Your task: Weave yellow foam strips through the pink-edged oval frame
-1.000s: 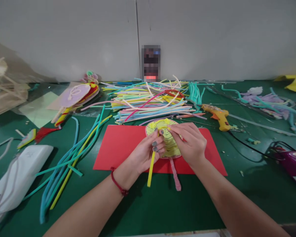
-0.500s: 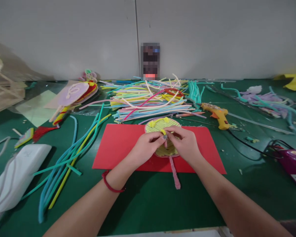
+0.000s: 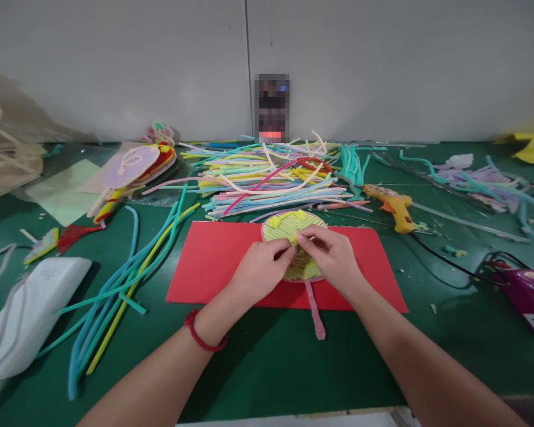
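Observation:
Both hands meet over a round yellow-green fan (image 3: 289,227) with a pink rim, made of pipe cleaners laid side by side. Its fuzzy pink handle (image 3: 315,311) points toward me. The fan lies on a red sheet (image 3: 218,261). My left hand (image 3: 262,267) pinches a short yellow pipe cleaner piece (image 3: 293,241) from the left. From the right, the fingers of my right hand (image 3: 331,252) close on the same piece. Yellow fuzzy bits sit near the fan's upper edge. My fingers hide much of the piece and the fan's middle.
Many coloured pipe cleaners (image 3: 271,178) lie behind the sheet. To the right are a yellow glue gun (image 3: 396,210) and a purple power socket (image 3: 529,299). On the left are loose pipe cleaners (image 3: 115,284), a white device (image 3: 35,314) and a lilac fan (image 3: 136,166).
My fingertips have drawn closer together around the yellow piece, and less of it shows. My left thumb has shifted slightly. The fan stays in place.

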Action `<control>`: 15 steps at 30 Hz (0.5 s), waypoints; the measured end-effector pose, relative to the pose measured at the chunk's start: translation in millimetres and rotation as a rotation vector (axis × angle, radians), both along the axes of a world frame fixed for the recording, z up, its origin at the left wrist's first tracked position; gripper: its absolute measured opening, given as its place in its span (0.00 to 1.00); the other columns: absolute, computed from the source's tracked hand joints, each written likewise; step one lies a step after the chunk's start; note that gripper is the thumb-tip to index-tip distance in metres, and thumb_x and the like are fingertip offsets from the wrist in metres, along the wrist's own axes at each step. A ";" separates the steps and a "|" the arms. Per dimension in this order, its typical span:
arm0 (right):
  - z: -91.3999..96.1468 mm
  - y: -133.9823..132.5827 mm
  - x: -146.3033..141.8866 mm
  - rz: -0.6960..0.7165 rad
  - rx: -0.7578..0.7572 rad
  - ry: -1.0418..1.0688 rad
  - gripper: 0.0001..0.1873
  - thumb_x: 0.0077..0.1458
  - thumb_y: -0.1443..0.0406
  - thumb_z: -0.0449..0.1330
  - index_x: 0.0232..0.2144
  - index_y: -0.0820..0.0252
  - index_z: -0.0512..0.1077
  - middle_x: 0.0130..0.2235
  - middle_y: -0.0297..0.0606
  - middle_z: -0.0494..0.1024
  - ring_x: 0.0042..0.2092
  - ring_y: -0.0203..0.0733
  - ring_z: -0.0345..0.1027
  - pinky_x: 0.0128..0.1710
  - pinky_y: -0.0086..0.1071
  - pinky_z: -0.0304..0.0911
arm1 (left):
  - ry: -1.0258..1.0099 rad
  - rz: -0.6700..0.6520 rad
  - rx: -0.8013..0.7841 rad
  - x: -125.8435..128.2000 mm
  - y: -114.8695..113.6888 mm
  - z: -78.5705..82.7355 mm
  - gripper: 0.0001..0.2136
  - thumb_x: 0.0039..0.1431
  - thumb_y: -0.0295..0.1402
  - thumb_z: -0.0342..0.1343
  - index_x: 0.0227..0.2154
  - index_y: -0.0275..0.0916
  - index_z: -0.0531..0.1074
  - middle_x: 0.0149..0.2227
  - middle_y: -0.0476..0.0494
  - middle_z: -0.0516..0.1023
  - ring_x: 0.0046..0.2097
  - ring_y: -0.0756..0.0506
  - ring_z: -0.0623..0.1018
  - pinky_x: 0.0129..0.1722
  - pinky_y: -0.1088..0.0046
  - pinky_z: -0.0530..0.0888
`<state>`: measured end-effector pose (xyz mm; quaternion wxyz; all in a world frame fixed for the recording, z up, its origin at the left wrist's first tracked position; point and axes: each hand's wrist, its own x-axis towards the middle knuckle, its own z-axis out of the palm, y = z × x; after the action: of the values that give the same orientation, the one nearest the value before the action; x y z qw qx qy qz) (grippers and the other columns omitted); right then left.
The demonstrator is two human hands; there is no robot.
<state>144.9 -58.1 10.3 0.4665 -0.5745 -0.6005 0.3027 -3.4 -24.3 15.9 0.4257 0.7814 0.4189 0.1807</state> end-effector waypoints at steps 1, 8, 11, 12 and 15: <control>-0.3 0.4 0.8 0.002 -0.021 0.026 0.08 0.53 0.62 0.55 0.25 0.58 0.69 0.27 0.35 0.74 0.31 0.38 0.68 0.29 0.28 0.63 | -0.012 -0.010 -0.013 0.0 0.4 -1.0 0.13 0.59 0.36 0.43 0.20 0.38 0.62 0.21 0.51 0.67 0.25 0.51 0.66 0.24 0.76 0.58; -1.5 1.8 2.5 0.030 -0.102 0.039 0.11 0.55 0.60 0.51 0.24 0.59 0.66 0.24 0.32 0.66 0.26 0.34 0.61 0.25 0.26 0.57 | -0.112 0.067 -0.001 0.4 0.6 0.8 0.12 0.62 0.36 0.37 0.24 0.39 0.57 0.24 0.51 0.64 0.25 0.51 0.64 0.25 0.76 0.59; 0.7 0.7 1.1 0.071 -0.088 -0.004 0.11 0.56 0.62 0.50 0.24 0.59 0.65 0.25 0.32 0.66 0.27 0.34 0.60 0.26 0.26 0.56 | -0.071 0.023 0.046 0.2 0.3 2.4 0.11 0.62 0.36 0.39 0.24 0.40 0.55 0.23 0.53 0.62 0.25 0.52 0.63 0.24 0.76 0.57; 1.5 0.3 0.9 0.079 -0.083 -0.018 0.11 0.57 0.62 0.50 0.24 0.59 0.64 0.25 0.32 0.66 0.27 0.34 0.60 0.26 0.25 0.56 | -0.057 0.004 0.054 0.0 0.4 2.6 0.11 0.62 0.35 0.39 0.24 0.40 0.55 0.23 0.53 0.61 0.25 0.52 0.63 0.24 0.76 0.56; 3.2 -0.5 0.8 0.091 -0.058 -0.059 0.10 0.57 0.64 0.50 0.24 0.59 0.64 0.25 0.32 0.66 0.28 0.34 0.60 0.26 0.26 0.55 | -0.028 -0.041 0.071 -0.9 1.2 3.1 0.11 0.62 0.34 0.39 0.24 0.40 0.54 0.22 0.54 0.60 0.24 0.52 0.62 0.23 0.76 0.55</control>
<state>145.7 -58.6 13.6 0.4176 -0.5687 -0.6303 0.3239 -4.3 -23.1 18.9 0.4072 0.8018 0.3901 0.1977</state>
